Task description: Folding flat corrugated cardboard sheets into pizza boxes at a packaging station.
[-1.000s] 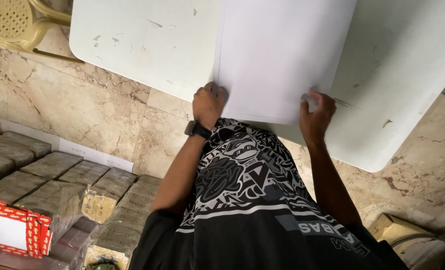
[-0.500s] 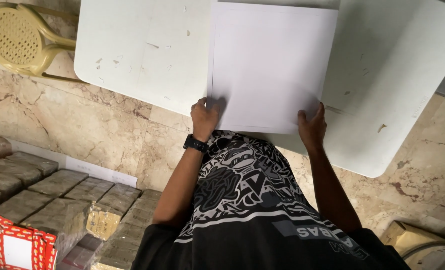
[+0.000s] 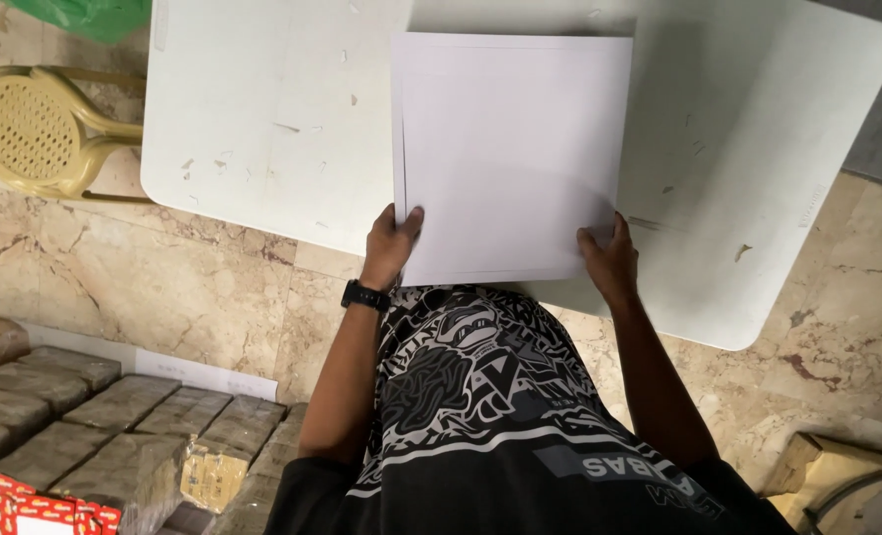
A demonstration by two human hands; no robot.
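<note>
Both hands are gripping a white sheet of paper (image 3: pixel 512 159) lying on the white tabletop (image 3: pixel 262 119): the left hand (image 3: pixel 393 243) is pinching its near left corner, the right hand (image 3: pixel 609 260) its near right corner, fingers closed on it.

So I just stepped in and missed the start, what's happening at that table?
A person in a black patterned shirt holds large white square paper sheets flat on a white plastic table. The left hand grips the near left corner, with a black wristwatch on that wrist; the right hand grips the near right corner. A second sheet's edge peeks out on the left. A beige plastic chair stands beside the table, and wrapped brown bundles lie on the marble floor.
</note>
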